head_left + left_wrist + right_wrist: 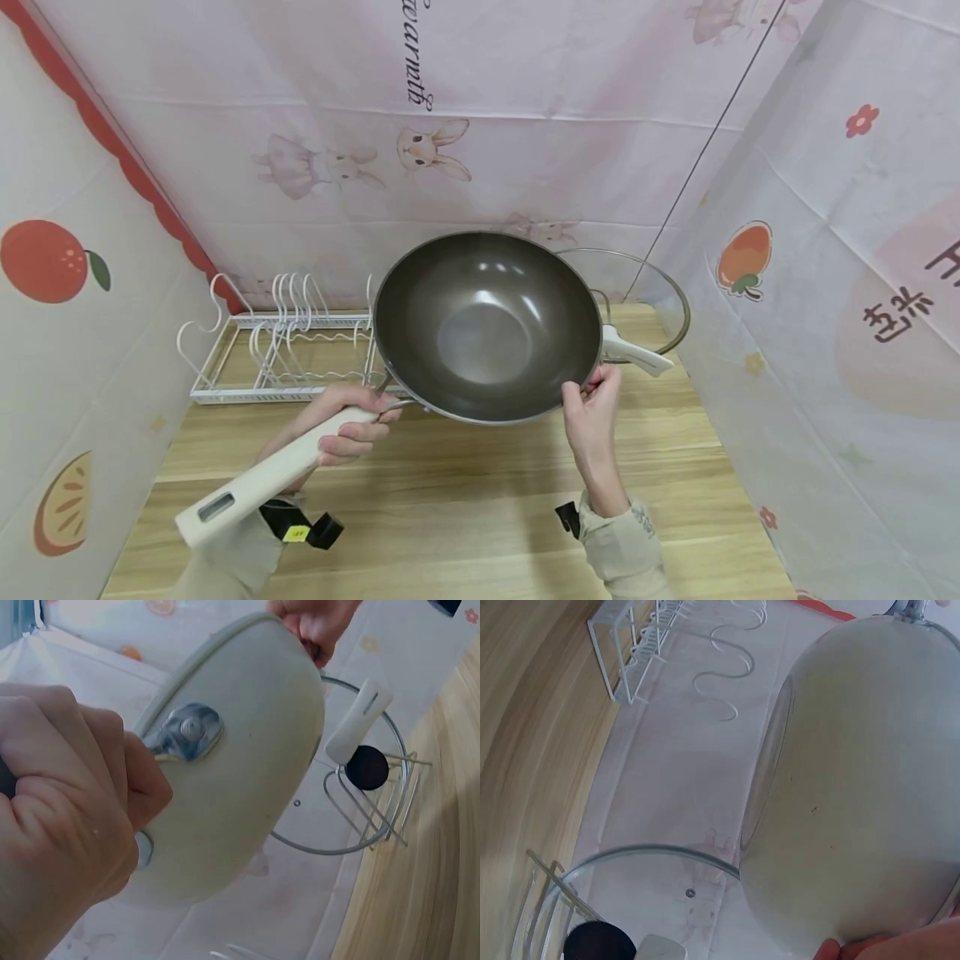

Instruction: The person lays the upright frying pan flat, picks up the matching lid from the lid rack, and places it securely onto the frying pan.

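Observation:
A wok (487, 333) with a dark inside and a pale outer wall is held up above the table, its open side turned toward the head camera. My left hand (356, 425) grips its long cream handle (277, 467) near the metal neck. At the lower right rim, my right hand (592, 417) pinches the edge between thumb and fingers. In the left wrist view the wok's pale underside (240, 765) and the steel handle bracket (193, 731) show, with the left hand (67, 795) closed round the handle.
A white wire dish rack (285, 358) stands at the table's back left. Behind the wok on the right, a glass lid (682, 308) with a cream handle (637, 352) leans upright in a wire stand (375, 817). Printed cloth walls enclose the wooden table (450, 517).

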Available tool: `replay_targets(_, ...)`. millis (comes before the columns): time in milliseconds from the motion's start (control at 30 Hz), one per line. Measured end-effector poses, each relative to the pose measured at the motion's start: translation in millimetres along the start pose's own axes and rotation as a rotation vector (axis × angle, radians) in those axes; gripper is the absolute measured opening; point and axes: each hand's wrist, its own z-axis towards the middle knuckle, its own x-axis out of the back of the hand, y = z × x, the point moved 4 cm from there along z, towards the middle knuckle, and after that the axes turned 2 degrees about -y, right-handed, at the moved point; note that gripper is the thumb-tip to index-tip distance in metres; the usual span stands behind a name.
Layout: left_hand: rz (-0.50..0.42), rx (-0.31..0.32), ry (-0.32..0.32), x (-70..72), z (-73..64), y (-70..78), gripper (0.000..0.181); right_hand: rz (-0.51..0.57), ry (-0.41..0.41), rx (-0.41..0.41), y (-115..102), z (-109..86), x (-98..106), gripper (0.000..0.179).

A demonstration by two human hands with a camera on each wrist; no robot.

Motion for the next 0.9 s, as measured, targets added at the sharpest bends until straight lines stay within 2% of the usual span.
replay_targets(200, -0.009, 0.002, 0.018, 5.4, -3.4, -1.1, 0.031, -0.004, 0.034, 0.003, 3.3, -9.4, 1.6, 0.027)
replay_targets(433, -0.006, -0.014, 0.092, 11.4, -6.2, -6.4, 0.037, -0.010, 0.064, 0.040, 10.6, -18.7, 4.3, 0.027)
replay_targets(500, 0.007, -0.001, 0.089, 13.5, -5.0, -9.2, 0.037, -0.020, 0.072, 0.038, 11.7, -21.5, 6.0, 0.026)
replay_targets(633, 0.030, 0.038, 0.048, 20.3, -1.7, -15.1, 0.034, -0.038, 0.078, 0.042, -3.2, -30.6, 8.2, 0.023)
replay_targets(733, 0.069, 0.059, 0.041, 25.6, -0.4, -19.1, 0.032, -0.053, 0.080, 0.048, -13.4, -36.7, 10.0, 0.021)
replay_targets(900, 0.105, 0.070, 0.062, 28.9, 1.1, -25.0, 0.032, -0.066, 0.080, 0.033, -7.8, -41.2, 14.7, 0.021)
